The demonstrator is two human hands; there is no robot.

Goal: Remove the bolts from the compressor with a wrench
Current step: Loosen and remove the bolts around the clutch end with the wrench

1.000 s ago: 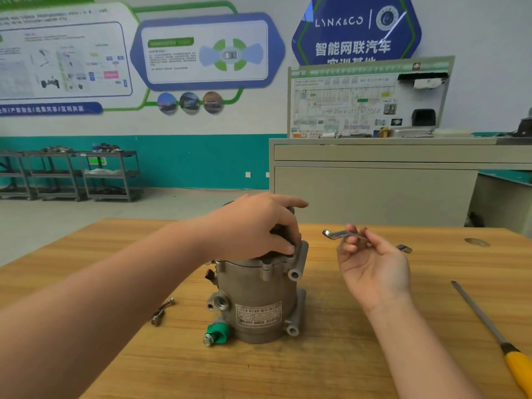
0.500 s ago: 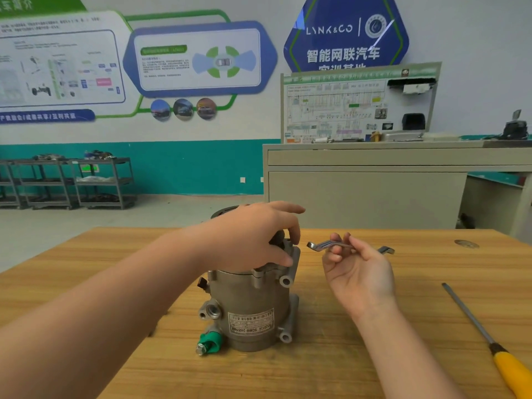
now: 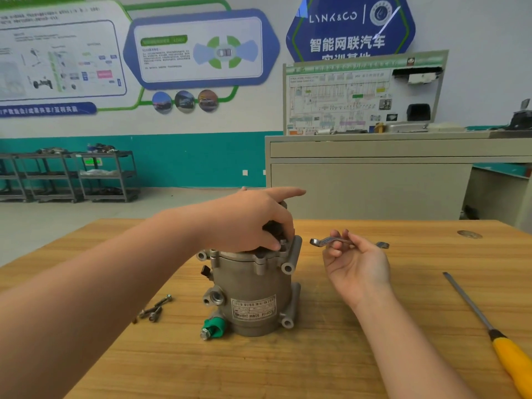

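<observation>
My left hand (image 3: pixel 247 223) pinches a bolt (image 3: pixel 282 242) atop the compressor (image 3: pixel 253 286) — label partly reads "SOMW" — my right hand (image 3: pixel 357 263) pinching the wrench (image 3: pixel 331 241); wall sign (image 3: pixel 349 27) reads "LYNK&CO".

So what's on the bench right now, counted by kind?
Compressor: 1
Wrench, held in the right hand: 1
Loose bolts lying left of the compressor: 2 clearly, maybe more
Yellow-handled screwdriver: 1
Total: 5 at least
</observation>
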